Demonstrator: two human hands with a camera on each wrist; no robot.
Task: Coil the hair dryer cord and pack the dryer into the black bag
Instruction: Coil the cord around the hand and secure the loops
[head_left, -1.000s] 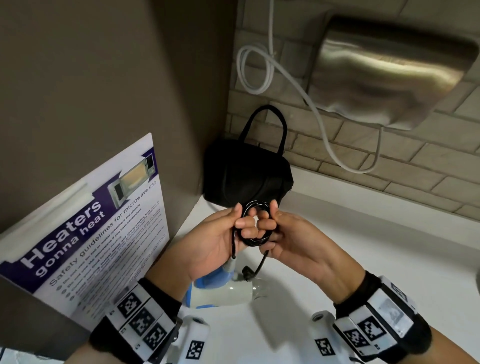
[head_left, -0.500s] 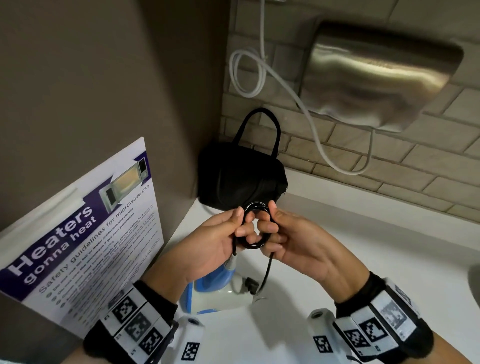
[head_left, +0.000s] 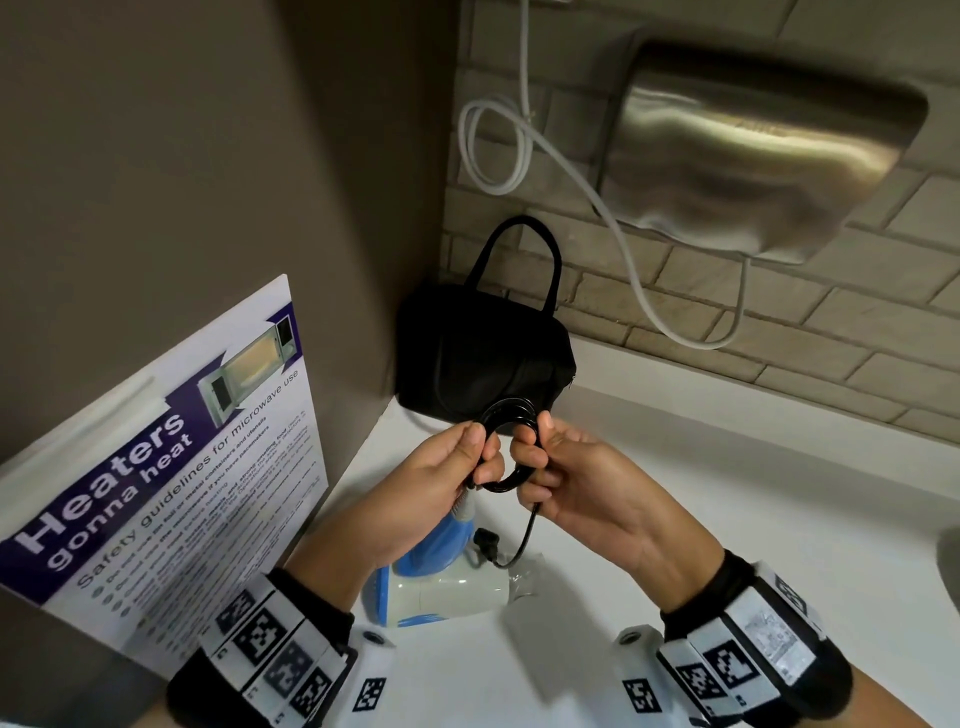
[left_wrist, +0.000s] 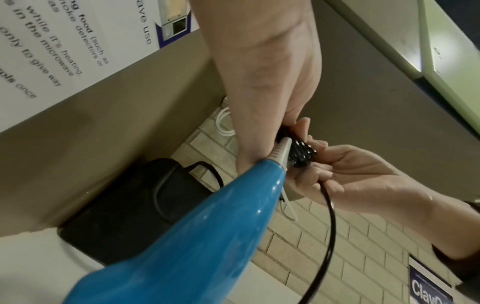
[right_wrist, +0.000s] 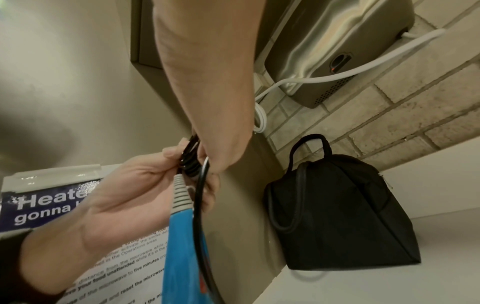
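Observation:
A small coil of black cord (head_left: 511, 409) is held above the white counter, in front of the black bag (head_left: 483, 358). My left hand (head_left: 475, 452) pinches the coil's left side and my right hand (head_left: 535, 447) pinches its right side. From the coil a short loose tail hangs down to the plug (head_left: 485, 543). The blue and white hair dryer (head_left: 441, 587) lies on the counter under my left hand, its blue handle (left_wrist: 207, 236) rising to the coil (left_wrist: 302, 153). The right wrist view shows the coil (right_wrist: 191, 160) between both hands and the closed bag (right_wrist: 337, 216) in the corner.
A steel hand dryer (head_left: 753, 156) with a looping white cable (head_left: 498, 150) hangs on the brick wall above the bag. A microwave safety poster (head_left: 171, 467) is fixed to the brown panel at the left. The white counter (head_left: 727, 493) stretches to the right.
Both hands have kept hold of the coil and shifted their fingers slightly on it. The loose tail and plug have swung a little. The dryer and bag have not moved.

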